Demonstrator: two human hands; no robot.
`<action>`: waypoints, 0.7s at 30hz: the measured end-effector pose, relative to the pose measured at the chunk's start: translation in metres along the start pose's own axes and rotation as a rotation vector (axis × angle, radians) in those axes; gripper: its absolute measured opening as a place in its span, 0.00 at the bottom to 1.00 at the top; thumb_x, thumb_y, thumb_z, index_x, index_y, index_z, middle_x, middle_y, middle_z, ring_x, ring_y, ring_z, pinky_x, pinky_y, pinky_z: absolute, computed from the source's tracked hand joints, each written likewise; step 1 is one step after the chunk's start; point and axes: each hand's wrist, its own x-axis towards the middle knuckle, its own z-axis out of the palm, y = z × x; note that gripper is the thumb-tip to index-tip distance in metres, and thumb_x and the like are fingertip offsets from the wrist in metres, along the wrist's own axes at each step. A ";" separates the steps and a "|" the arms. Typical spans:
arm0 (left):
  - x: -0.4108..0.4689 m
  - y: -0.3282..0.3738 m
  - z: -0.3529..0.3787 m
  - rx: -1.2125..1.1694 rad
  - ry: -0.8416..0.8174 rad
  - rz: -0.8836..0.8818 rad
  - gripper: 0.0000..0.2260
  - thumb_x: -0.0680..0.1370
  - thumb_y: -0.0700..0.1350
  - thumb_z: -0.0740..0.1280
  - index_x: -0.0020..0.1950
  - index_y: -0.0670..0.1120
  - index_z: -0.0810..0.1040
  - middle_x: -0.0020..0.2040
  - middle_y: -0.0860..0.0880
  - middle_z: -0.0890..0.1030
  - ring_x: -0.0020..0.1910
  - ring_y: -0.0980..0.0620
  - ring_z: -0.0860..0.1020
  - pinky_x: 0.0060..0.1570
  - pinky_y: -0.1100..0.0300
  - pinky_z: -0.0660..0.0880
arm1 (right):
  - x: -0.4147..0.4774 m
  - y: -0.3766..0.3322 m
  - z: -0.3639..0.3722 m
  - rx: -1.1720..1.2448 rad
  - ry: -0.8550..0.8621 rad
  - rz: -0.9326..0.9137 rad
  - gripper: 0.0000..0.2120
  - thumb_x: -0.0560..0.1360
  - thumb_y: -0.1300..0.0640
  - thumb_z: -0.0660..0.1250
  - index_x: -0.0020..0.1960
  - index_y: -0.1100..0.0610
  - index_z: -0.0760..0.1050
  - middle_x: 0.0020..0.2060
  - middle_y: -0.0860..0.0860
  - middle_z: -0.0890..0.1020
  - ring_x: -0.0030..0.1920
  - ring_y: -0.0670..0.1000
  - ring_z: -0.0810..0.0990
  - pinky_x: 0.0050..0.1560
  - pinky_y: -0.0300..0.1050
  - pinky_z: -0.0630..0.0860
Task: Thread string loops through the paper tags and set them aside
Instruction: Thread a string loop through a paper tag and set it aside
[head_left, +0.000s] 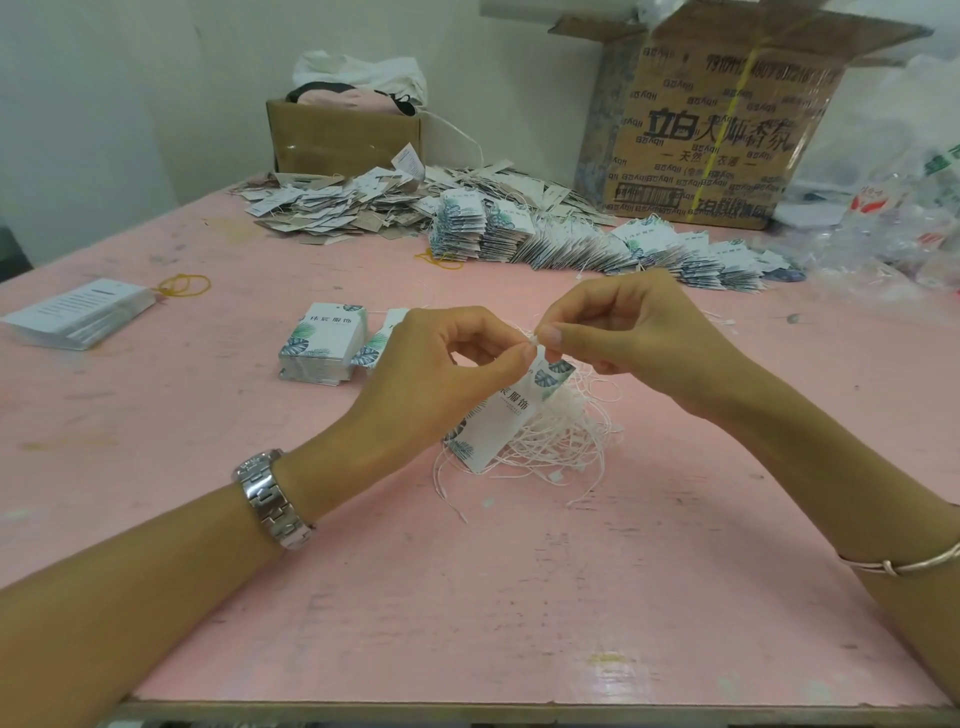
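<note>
Paper tag (498, 415), printed with green leaves and dark characters, hangs tilted just above the pink desk (467, 597), its upper end between the two hands. The left hand (431, 364), with a steel wristwatch (270, 499) on its wrist, pinches the top of the tag between curled thumb and forefinger. The right hand (634, 332), with a thin bangle (904, 564) on its forearm, pinches a white string loop (535, 340) right at the tag's top, fingertip to fingertip with the left. Under and behind the tag lies a tangled pile of string loops (566, 431).

Further back on the left are two short stacks of unthreaded tags (324, 345), and well off to the left a slanted stack of white cards (78, 314) beside a yellow rubber band (184, 286). Beyond the hands runs a long row of strung tags (597, 244), with a loose heap of tags (337, 208) behind it. At the far edge stand a small cardboard box (343, 135) and a large printed carton (717, 124), with clear plastic bags (883, 208) to the right.
</note>
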 end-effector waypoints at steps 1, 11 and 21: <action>0.000 0.000 0.000 0.000 -0.002 -0.002 0.02 0.75 0.46 0.74 0.42 0.50 0.85 0.37 0.54 0.85 0.31 0.65 0.75 0.31 0.75 0.65 | 0.000 0.000 0.000 -0.006 -0.001 -0.004 0.10 0.69 0.54 0.73 0.44 0.60 0.83 0.32 0.52 0.83 0.28 0.45 0.71 0.28 0.35 0.66; 0.000 0.002 0.000 0.066 -0.021 -0.008 0.01 0.75 0.48 0.73 0.43 0.52 0.85 0.39 0.56 0.85 0.36 0.63 0.78 0.35 0.73 0.67 | 0.000 0.000 0.000 -0.045 -0.022 -0.026 0.10 0.70 0.55 0.72 0.45 0.62 0.83 0.31 0.51 0.82 0.27 0.44 0.70 0.28 0.34 0.65; 0.001 0.005 -0.001 -0.103 -0.040 -0.028 0.04 0.69 0.48 0.75 0.42 0.49 0.84 0.37 0.55 0.85 0.36 0.63 0.79 0.37 0.73 0.70 | -0.001 0.002 0.004 0.149 -0.047 0.028 0.09 0.70 0.57 0.70 0.43 0.64 0.79 0.30 0.53 0.78 0.26 0.45 0.66 0.27 0.34 0.62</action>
